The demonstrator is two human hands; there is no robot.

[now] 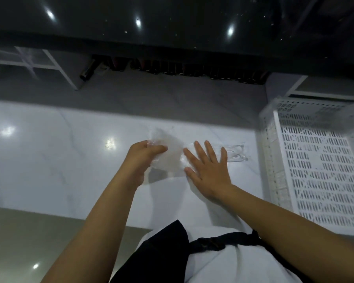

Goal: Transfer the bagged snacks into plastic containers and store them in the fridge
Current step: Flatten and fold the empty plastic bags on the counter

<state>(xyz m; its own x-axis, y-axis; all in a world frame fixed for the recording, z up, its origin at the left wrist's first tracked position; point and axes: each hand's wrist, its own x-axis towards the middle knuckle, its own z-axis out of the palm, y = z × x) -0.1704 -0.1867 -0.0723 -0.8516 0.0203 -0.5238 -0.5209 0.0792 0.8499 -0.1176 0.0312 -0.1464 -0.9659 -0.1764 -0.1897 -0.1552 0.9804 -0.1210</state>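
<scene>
A clear plastic container (171, 155), blurred, is tilted above the white marble counter (59, 160) in the middle of the head view. My left hand (144, 160) grips its left edge with curled fingers. My right hand (207, 167) is spread flat, its fingers apart, touching the container's right side. A second clear plastic piece (236, 154), perhaps a lid or another container, lies on the counter just right of my right hand. No bagged snacks and no fridge are visible.
A white perforated plastic crate (315, 170) stands on the counter at the right. Behind the counter runs a dark glossy surface (172, 21), with a row of dark bottles (182, 69) below its edge. My dark apron (161, 252) shows at the bottom.
</scene>
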